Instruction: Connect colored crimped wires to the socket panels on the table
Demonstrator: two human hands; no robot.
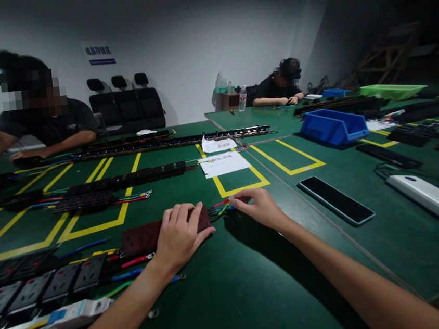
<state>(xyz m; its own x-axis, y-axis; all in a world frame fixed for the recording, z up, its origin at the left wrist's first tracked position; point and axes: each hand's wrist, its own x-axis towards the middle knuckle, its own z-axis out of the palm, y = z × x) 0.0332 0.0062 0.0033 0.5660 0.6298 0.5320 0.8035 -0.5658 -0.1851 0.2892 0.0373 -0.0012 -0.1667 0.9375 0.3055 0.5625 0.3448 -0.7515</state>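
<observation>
Left hand [180, 234] presses flat on the socket strip [148, 236]; right hand [261, 207] pinches its wires [222, 206].

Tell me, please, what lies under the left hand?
The left hand holds down the right end of a dark red rectangular socket strip; the part beneath the palm is hidden.

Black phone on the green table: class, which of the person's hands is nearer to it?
Right. The right hand pinches coloured wire ends left of the phone, not touching it; the left hand holds the brown socket strip, farther left still.
</observation>
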